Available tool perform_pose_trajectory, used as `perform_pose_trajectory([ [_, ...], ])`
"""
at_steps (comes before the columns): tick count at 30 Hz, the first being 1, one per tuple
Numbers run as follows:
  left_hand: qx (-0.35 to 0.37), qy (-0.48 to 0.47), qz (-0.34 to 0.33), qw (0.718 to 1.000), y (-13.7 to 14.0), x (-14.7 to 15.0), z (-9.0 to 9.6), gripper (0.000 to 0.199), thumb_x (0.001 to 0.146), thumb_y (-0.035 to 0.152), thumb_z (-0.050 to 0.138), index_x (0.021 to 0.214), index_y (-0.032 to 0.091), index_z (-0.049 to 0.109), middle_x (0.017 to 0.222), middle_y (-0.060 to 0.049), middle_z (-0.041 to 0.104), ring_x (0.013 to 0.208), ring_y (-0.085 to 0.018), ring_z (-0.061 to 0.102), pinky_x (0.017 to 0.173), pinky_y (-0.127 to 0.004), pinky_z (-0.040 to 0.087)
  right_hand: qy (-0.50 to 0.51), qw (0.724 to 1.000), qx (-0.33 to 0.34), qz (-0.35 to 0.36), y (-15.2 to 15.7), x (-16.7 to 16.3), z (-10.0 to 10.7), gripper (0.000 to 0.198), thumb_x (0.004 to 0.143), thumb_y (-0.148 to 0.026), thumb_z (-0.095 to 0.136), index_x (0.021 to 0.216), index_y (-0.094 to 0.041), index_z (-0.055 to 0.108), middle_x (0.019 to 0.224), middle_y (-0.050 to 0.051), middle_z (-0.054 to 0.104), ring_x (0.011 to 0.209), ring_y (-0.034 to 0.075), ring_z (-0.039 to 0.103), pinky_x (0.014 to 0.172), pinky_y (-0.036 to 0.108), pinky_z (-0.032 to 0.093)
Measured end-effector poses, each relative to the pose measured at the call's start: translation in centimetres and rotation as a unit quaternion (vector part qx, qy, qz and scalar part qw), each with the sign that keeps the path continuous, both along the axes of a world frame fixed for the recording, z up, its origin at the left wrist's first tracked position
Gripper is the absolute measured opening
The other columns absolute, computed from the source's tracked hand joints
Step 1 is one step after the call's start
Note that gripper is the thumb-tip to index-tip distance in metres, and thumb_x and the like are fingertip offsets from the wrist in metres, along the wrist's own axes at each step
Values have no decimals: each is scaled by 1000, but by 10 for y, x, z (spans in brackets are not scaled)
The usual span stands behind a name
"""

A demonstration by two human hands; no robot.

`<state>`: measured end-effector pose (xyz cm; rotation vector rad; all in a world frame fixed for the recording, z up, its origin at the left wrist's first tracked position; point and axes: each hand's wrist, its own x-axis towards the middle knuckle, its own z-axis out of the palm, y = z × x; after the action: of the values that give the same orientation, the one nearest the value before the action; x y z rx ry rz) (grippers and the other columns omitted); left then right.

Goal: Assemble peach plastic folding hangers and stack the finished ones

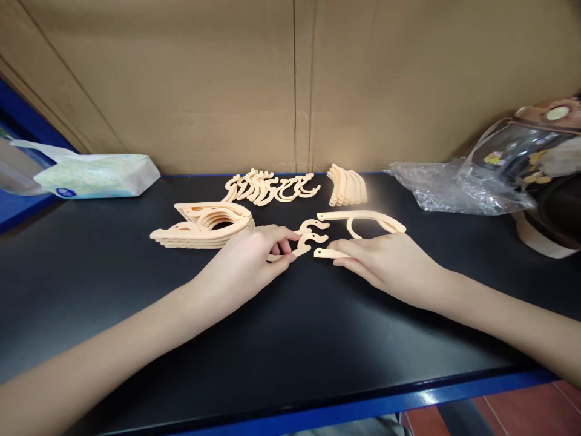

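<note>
My left hand (261,257) is closed on a beige plastic hanger hook (302,244), its thumb and index finger pinching the piece near the table's middle. A second hook piece (313,225) lies just behind it. My right hand (379,257) grips a beige hanger arm (322,253), whose end with a small hole points toward the held hook; a gap separates the two. Beyond the right hand lies another long curved hanger arm (351,215). Left of my left hand is a stack of folded hangers (204,233), partly hidden by that hand.
At the back lie a row of loose hook pieces (261,186) and a bunch of hanger arms (347,184). A tissue pack (100,175) sits at left. Crumpled clear plastic (454,188) and a brown transparent bag (535,151) stand at right. Cardboard (204,79) walls the back.
</note>
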<state>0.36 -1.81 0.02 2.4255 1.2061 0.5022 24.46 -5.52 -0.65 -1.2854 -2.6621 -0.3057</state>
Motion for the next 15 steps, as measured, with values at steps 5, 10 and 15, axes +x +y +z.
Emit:
perform_pose_trajectory([
  [5,-66,-1,26,997,-2,4,7,26,82,24,61,107,19,67,78,2,65,67,-12,58,59,-23,42,2,1000,2,9,0,1,0,24,98,-30,45,114,-20,60,84,2,73,68,16,66,54,27,33],
  [10,-39,8,-37,999,-3,1,3,19,85,21,53,100,23,65,86,2,60,70,-11,56,63,-23,42,2,1000,-5,4,0,1,0,24,98,-31,45,113,-22,62,83,1,73,66,16,66,52,27,33],
  [15,18,37,-82,996,-8,2,0,22,82,10,43,98,21,54,91,1,52,70,-12,51,62,-25,39,6,1000,-3,11,0,0,2,22,97,-29,47,111,-23,64,84,0,74,66,15,66,53,26,35],
])
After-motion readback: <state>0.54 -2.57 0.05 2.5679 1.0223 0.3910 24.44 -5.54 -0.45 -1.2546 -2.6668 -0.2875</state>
